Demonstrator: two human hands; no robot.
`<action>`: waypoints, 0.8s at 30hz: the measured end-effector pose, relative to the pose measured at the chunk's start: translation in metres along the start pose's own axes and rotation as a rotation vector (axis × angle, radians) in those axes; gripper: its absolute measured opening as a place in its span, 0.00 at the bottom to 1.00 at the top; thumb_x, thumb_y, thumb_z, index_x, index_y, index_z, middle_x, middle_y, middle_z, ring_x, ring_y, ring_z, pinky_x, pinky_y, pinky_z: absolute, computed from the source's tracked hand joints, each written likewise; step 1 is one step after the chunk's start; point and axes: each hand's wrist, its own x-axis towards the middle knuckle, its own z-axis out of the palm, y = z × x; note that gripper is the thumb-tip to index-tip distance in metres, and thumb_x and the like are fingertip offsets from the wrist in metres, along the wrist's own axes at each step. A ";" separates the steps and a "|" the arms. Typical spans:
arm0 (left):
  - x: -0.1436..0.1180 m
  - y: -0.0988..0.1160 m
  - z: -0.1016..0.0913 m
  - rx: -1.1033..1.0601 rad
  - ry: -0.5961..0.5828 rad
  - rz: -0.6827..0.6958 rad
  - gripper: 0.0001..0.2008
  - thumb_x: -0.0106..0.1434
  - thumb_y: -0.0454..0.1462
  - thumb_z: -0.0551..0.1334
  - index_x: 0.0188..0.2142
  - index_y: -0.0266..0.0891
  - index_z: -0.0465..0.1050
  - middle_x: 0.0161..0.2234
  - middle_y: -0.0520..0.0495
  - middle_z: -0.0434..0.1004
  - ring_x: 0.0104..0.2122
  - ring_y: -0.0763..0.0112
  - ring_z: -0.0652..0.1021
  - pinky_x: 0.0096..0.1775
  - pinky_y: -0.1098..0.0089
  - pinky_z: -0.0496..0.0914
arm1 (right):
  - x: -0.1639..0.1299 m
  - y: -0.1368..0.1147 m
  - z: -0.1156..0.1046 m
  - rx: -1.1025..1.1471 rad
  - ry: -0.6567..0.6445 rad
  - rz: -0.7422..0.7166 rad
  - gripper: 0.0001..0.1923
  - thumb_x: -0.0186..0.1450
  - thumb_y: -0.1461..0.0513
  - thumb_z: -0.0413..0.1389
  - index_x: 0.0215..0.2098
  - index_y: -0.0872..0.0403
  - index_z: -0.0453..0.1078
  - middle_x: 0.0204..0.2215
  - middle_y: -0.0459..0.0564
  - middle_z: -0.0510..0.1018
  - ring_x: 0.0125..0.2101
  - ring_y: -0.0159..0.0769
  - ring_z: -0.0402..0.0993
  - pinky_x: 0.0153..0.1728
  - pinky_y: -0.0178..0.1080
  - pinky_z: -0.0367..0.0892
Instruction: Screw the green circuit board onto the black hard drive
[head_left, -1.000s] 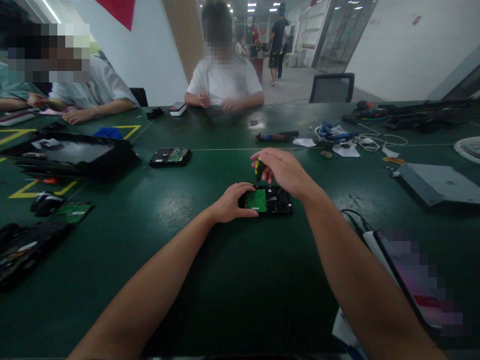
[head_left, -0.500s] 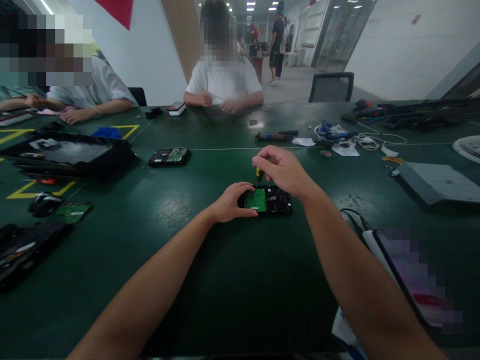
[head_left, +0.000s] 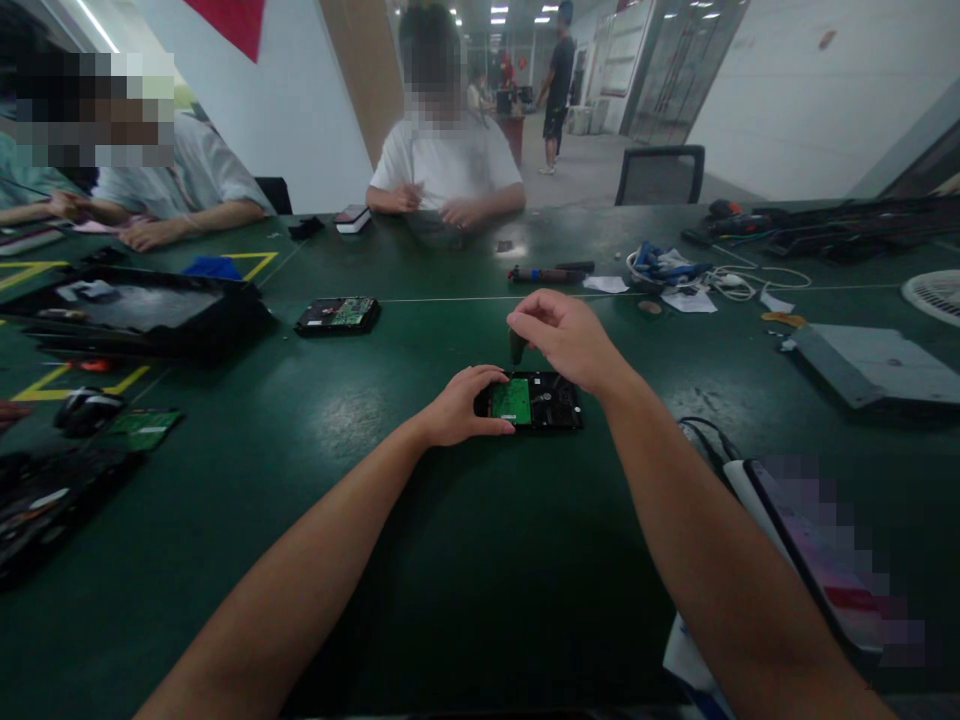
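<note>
The fingers (head_left: 534, 318) of the right hand (head_left: 570, 340) pinch a small screwdriver (head_left: 517, 346) upright over the hard drive (head_left: 534, 401) at mid-desk (head_left: 420, 600). A tilt could let the tip slip off the screw and scratch the green circuit board (head_left: 513, 401). The left hand (head_left: 463, 405) clamps the drive's left edge, fingers curled over it; both forearms stretch forward.
</note>
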 end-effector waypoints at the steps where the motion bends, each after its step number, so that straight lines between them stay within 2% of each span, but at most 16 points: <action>1: 0.000 0.000 0.000 0.000 0.000 0.002 0.37 0.57 0.52 0.73 0.62 0.44 0.68 0.65 0.38 0.67 0.65 0.46 0.68 0.65 0.45 0.63 | 0.000 0.001 0.000 -0.003 0.015 0.020 0.12 0.67 0.52 0.61 0.35 0.52 0.72 0.32 0.49 0.78 0.31 0.35 0.71 0.33 0.40 0.66; 4: 0.000 -0.002 0.001 0.001 0.008 0.015 0.37 0.57 0.52 0.73 0.61 0.43 0.68 0.65 0.37 0.67 0.65 0.47 0.68 0.66 0.46 0.62 | 0.000 0.001 0.001 0.016 0.013 0.055 0.12 0.67 0.52 0.61 0.36 0.52 0.70 0.33 0.49 0.79 0.29 0.33 0.70 0.30 0.39 0.65; 9: 0.001 -0.005 0.003 0.001 0.020 0.039 0.37 0.57 0.52 0.74 0.61 0.43 0.68 0.64 0.37 0.68 0.65 0.48 0.69 0.66 0.47 0.63 | -0.001 -0.002 0.001 0.074 -0.066 0.027 0.15 0.72 0.49 0.55 0.41 0.51 0.73 0.39 0.50 0.81 0.25 0.29 0.68 0.27 0.38 0.65; 13: 0.001 -0.006 0.003 0.003 0.018 0.034 0.38 0.56 0.53 0.74 0.61 0.42 0.68 0.64 0.37 0.68 0.64 0.48 0.69 0.65 0.47 0.64 | -0.002 -0.003 0.001 0.078 -0.104 0.043 0.14 0.74 0.52 0.51 0.47 0.49 0.74 0.30 0.46 0.76 0.27 0.32 0.71 0.28 0.37 0.65; 15: 0.001 -0.007 0.004 0.003 0.016 0.028 0.38 0.56 0.53 0.74 0.61 0.43 0.68 0.64 0.37 0.68 0.64 0.48 0.69 0.65 0.47 0.64 | -0.001 -0.003 0.001 0.073 -0.121 0.018 0.13 0.74 0.53 0.52 0.48 0.49 0.74 0.30 0.46 0.76 0.27 0.32 0.71 0.29 0.38 0.65; 19: 0.001 -0.008 0.005 -0.002 0.032 0.035 0.38 0.56 0.53 0.74 0.61 0.43 0.68 0.64 0.37 0.68 0.64 0.48 0.69 0.65 0.47 0.63 | 0.000 0.002 0.001 0.039 -0.048 -0.035 0.11 0.70 0.53 0.58 0.41 0.51 0.73 0.37 0.49 0.79 0.30 0.33 0.71 0.32 0.39 0.66; 24: 0.001 -0.008 0.004 -0.006 0.023 0.043 0.38 0.56 0.53 0.74 0.61 0.43 0.69 0.64 0.37 0.68 0.65 0.48 0.68 0.66 0.48 0.63 | 0.001 0.002 0.000 0.008 0.003 0.009 0.10 0.67 0.54 0.61 0.36 0.52 0.70 0.34 0.48 0.78 0.29 0.33 0.71 0.30 0.39 0.65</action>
